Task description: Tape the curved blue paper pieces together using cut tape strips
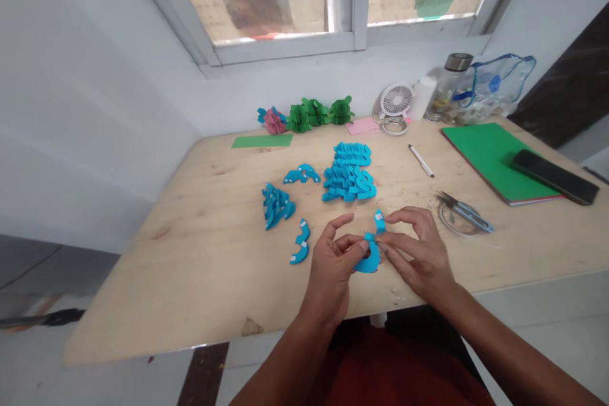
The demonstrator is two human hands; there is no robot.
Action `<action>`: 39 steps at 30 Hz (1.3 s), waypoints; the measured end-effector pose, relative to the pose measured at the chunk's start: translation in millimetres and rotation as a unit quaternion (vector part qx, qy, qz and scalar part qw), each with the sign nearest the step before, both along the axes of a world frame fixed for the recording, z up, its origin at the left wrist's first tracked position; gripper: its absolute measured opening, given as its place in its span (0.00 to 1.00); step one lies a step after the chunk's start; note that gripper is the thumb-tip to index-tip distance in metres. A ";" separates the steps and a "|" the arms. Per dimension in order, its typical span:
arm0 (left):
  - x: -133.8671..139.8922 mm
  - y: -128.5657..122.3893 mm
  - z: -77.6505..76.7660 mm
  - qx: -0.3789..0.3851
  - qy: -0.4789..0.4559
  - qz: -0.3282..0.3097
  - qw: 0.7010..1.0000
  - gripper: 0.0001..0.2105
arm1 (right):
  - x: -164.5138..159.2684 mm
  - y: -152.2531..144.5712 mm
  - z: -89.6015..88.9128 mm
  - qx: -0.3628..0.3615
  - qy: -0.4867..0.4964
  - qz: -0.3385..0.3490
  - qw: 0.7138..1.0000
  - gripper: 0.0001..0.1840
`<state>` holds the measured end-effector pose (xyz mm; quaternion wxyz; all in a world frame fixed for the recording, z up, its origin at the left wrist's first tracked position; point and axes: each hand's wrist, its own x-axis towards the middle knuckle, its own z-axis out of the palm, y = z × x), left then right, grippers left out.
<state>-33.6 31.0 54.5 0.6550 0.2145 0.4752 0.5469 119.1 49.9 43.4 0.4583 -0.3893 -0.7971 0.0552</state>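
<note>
Between my two hands, above the table's front part, is a curved blue paper cutout (367, 264) with a white patch near its upper end. My left hand (333, 260) pinches its left side between thumb and fingers. On the other side, my right hand (419, 257) grips the same cutout with its fingertips, index finger raised by the upper end. Left of my hands lie loose blue curved pieces (301, 250) with white patches. Beyond them sit a folded blue paper bundle (276, 204) and a blue arc piece (302, 174). Stacks of blue cutouts (349, 182) rest ahead of my hands.
Along the wall stand green paper figures (314, 113), a pink-and-blue one (275, 120), a small fan (396, 100) and a glass bottle (450, 85). Rightward lie a white pen (421, 160), thread snips (464, 211), green sheets (495, 162) and a black phone (554, 176).
</note>
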 end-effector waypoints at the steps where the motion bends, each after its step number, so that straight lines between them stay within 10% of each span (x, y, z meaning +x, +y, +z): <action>1: -1.3 -0.3 0.1 0.001 -0.002 -0.002 1.000 0.28 | -0.3 -0.1 0.7 0.011 -0.010 0.001 1.000 0.09; 39: -0.1 -0.3 12.7 0.019 0.042 -0.048 0.998 0.27 | 24.9 10.4 2.9 0.196 -0.159 0.131 0.959 0.07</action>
